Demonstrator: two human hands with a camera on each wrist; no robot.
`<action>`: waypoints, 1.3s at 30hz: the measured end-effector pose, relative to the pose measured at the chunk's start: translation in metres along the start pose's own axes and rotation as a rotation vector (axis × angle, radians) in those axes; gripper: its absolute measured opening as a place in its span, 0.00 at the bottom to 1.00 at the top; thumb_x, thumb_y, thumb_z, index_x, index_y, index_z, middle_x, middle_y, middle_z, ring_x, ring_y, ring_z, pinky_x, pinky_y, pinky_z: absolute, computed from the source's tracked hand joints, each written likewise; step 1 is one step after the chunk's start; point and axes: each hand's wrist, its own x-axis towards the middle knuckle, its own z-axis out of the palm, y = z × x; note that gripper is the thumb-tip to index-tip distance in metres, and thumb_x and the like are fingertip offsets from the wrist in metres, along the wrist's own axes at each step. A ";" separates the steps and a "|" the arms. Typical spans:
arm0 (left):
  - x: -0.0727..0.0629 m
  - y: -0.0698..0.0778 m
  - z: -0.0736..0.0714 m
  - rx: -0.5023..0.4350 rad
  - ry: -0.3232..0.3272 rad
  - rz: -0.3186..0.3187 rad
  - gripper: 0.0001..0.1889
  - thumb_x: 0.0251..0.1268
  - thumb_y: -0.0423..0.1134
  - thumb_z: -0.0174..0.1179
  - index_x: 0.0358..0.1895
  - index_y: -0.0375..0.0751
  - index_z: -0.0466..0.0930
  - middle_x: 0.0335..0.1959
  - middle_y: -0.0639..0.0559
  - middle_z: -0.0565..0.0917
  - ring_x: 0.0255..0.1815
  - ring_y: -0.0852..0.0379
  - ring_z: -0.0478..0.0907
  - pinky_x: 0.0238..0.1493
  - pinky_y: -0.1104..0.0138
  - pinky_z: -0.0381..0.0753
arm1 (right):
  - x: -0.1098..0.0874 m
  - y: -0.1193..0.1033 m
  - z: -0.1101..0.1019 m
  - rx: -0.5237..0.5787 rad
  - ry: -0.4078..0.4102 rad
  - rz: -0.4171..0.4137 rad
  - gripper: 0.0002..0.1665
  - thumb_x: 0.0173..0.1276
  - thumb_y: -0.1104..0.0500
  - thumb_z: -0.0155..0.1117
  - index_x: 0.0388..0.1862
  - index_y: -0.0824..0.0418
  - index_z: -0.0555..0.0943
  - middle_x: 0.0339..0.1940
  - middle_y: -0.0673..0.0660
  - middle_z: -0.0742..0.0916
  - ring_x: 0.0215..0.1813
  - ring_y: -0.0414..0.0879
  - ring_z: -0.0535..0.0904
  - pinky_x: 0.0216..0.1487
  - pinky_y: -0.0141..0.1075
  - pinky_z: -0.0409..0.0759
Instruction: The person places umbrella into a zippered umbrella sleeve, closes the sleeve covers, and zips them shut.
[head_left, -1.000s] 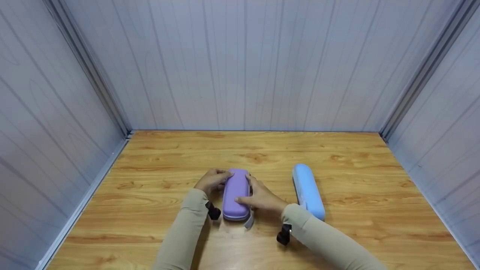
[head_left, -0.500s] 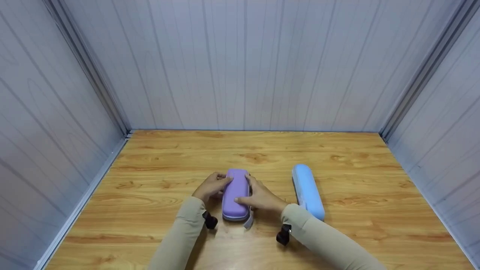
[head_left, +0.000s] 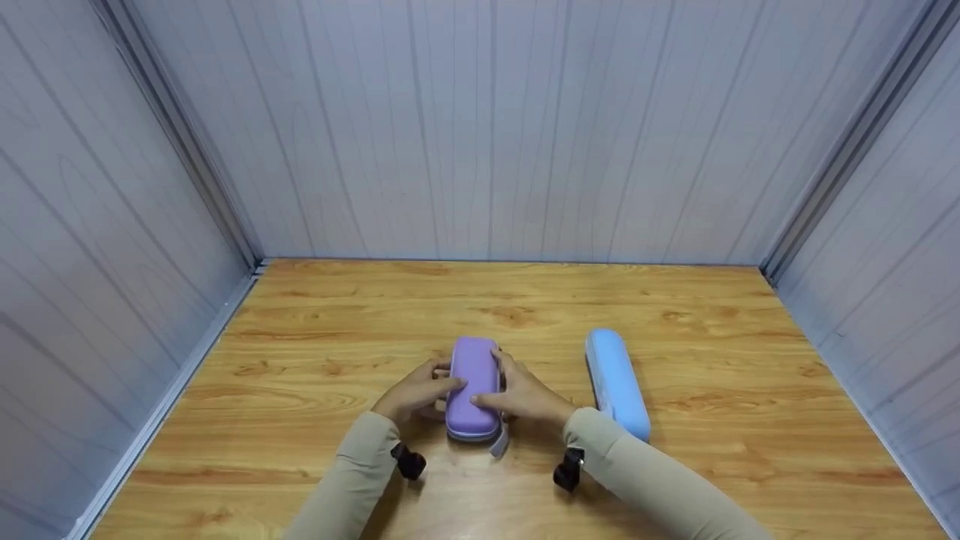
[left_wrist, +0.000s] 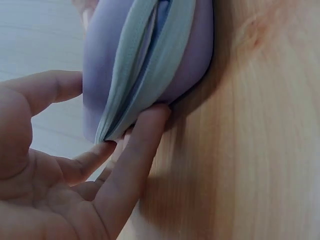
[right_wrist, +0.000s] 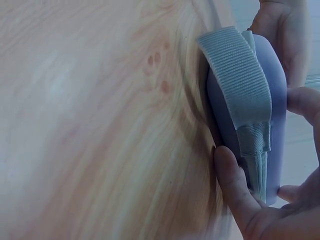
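"Checking edges first: where does the purple case lie?"

"On the counter, near the middle from side to side, well apart from the left wall and the right wall. A broad stretch of wood runs from its far end to the back wall."

"And to its right?"

"A gap, then the blue case, set at a slant. The right sleeve crosses that one's near end — I can't tell whether they touch."

"How do the grips stand?"

"Both on the purple case. The left grip pinches its left side, the right grip holds its right — each with the thumb on top."

"Numbers?"

"One purple case, with one strap at its near right corner; one blue case; two grips; three walls."
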 end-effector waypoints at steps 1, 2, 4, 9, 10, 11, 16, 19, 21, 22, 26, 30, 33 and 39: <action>-0.001 0.000 0.000 0.001 0.000 0.000 0.33 0.69 0.39 0.61 0.71 0.29 0.58 0.63 0.31 0.68 0.53 0.39 0.78 0.46 0.49 0.85 | 0.000 0.000 0.000 0.011 -0.006 0.003 0.64 0.62 0.45 0.74 0.82 0.63 0.44 0.75 0.74 0.62 0.53 0.53 0.79 0.47 0.42 0.83; -0.001 0.001 0.001 0.001 0.000 -0.002 0.34 0.69 0.39 0.62 0.72 0.30 0.58 0.64 0.31 0.67 0.53 0.38 0.78 0.46 0.49 0.85 | -0.001 0.000 0.000 0.025 -0.013 0.006 0.64 0.62 0.45 0.74 0.82 0.62 0.43 0.74 0.74 0.63 0.49 0.52 0.81 0.43 0.42 0.83; -0.002 0.001 0.002 0.006 -0.004 -0.004 0.35 0.69 0.39 0.61 0.73 0.29 0.57 0.64 0.30 0.68 0.54 0.38 0.78 0.45 0.49 0.85 | -0.001 0.000 0.000 0.036 -0.027 0.014 0.64 0.63 0.45 0.74 0.83 0.62 0.43 0.72 0.74 0.65 0.43 0.50 0.82 0.38 0.41 0.84; -0.003 0.002 0.003 0.015 -0.024 0.004 0.33 0.70 0.37 0.60 0.73 0.29 0.57 0.64 0.30 0.68 0.53 0.38 0.79 0.44 0.49 0.86 | -0.002 -0.001 -0.007 0.011 -0.057 0.011 0.64 0.62 0.45 0.74 0.82 0.63 0.43 0.72 0.73 0.67 0.52 0.56 0.81 0.49 0.46 0.83; -0.003 0.002 0.003 0.014 -0.027 0.005 0.33 0.70 0.37 0.60 0.72 0.30 0.58 0.64 0.30 0.68 0.52 0.38 0.79 0.44 0.50 0.86 | -0.002 -0.002 -0.009 0.001 -0.061 0.004 0.64 0.62 0.46 0.74 0.82 0.64 0.43 0.71 0.73 0.68 0.54 0.57 0.80 0.51 0.47 0.82; -0.002 0.002 0.004 0.013 -0.028 0.006 0.32 0.70 0.37 0.60 0.72 0.30 0.58 0.64 0.31 0.68 0.52 0.39 0.79 0.44 0.50 0.86 | -0.001 -0.003 -0.012 -0.008 -0.066 -0.001 0.63 0.63 0.47 0.74 0.82 0.65 0.44 0.69 0.73 0.69 0.56 0.57 0.79 0.52 0.47 0.82; -0.002 0.002 0.005 0.010 -0.023 -0.002 0.30 0.71 0.37 0.60 0.70 0.31 0.60 0.64 0.32 0.69 0.51 0.40 0.80 0.43 0.50 0.86 | 0.002 -0.004 -0.025 -0.037 -0.094 0.008 0.54 0.66 0.52 0.71 0.80 0.66 0.50 0.52 0.65 0.79 0.46 0.56 0.81 0.42 0.48 0.84; -0.003 0.002 0.006 0.004 -0.021 -0.004 0.29 0.71 0.36 0.59 0.70 0.31 0.60 0.63 0.31 0.69 0.51 0.40 0.79 0.43 0.50 0.86 | 0.006 -0.004 -0.033 -0.065 -0.083 0.018 0.46 0.69 0.54 0.67 0.79 0.65 0.56 0.48 0.62 0.81 0.43 0.53 0.81 0.42 0.45 0.82; -0.003 0.003 0.007 -0.003 -0.020 -0.004 0.30 0.71 0.36 0.59 0.70 0.31 0.59 0.63 0.31 0.69 0.52 0.40 0.79 0.44 0.50 0.86 | 0.009 -0.004 -0.039 -0.091 -0.052 0.024 0.42 0.70 0.54 0.65 0.77 0.64 0.60 0.47 0.62 0.81 0.44 0.51 0.79 0.43 0.44 0.80; -0.004 0.003 0.007 -0.007 -0.018 -0.005 0.30 0.71 0.36 0.59 0.71 0.31 0.59 0.63 0.31 0.68 0.52 0.40 0.78 0.44 0.50 0.86 | 0.011 -0.004 -0.042 -0.101 -0.038 0.031 0.40 0.71 0.53 0.64 0.77 0.63 0.61 0.47 0.61 0.82 0.44 0.50 0.79 0.44 0.43 0.80; -0.004 0.002 0.007 -0.021 -0.017 -0.010 0.30 0.71 0.36 0.59 0.71 0.31 0.59 0.64 0.31 0.67 0.52 0.40 0.78 0.44 0.50 0.86 | 0.016 -0.001 -0.050 -0.106 -0.009 0.069 0.35 0.75 0.51 0.60 0.76 0.62 0.64 0.46 0.60 0.82 0.44 0.51 0.78 0.46 0.45 0.78; -0.004 0.001 0.008 -0.033 -0.018 -0.012 0.30 0.71 0.36 0.59 0.71 0.31 0.59 0.64 0.31 0.67 0.53 0.39 0.77 0.44 0.49 0.85 | 0.021 0.004 -0.054 -0.107 -0.003 0.096 0.31 0.77 0.52 0.57 0.74 0.62 0.66 0.51 0.60 0.81 0.47 0.50 0.78 0.48 0.46 0.78; -0.004 0.001 0.008 -0.034 -0.010 -0.018 0.31 0.71 0.36 0.60 0.72 0.31 0.59 0.63 0.31 0.68 0.53 0.39 0.78 0.44 0.49 0.85 | 0.027 0.007 -0.053 -0.083 0.005 0.104 0.29 0.78 0.54 0.56 0.72 0.63 0.68 0.54 0.61 0.80 0.40 0.46 0.77 0.45 0.43 0.79; -0.003 0.001 0.008 -0.038 -0.005 -0.025 0.31 0.70 0.37 0.61 0.71 0.31 0.60 0.64 0.32 0.69 0.52 0.41 0.78 0.44 0.49 0.85 | 0.036 0.009 -0.044 -0.066 0.034 0.099 0.23 0.78 0.58 0.54 0.67 0.67 0.73 0.50 0.61 0.82 0.22 0.41 0.70 0.29 0.35 0.74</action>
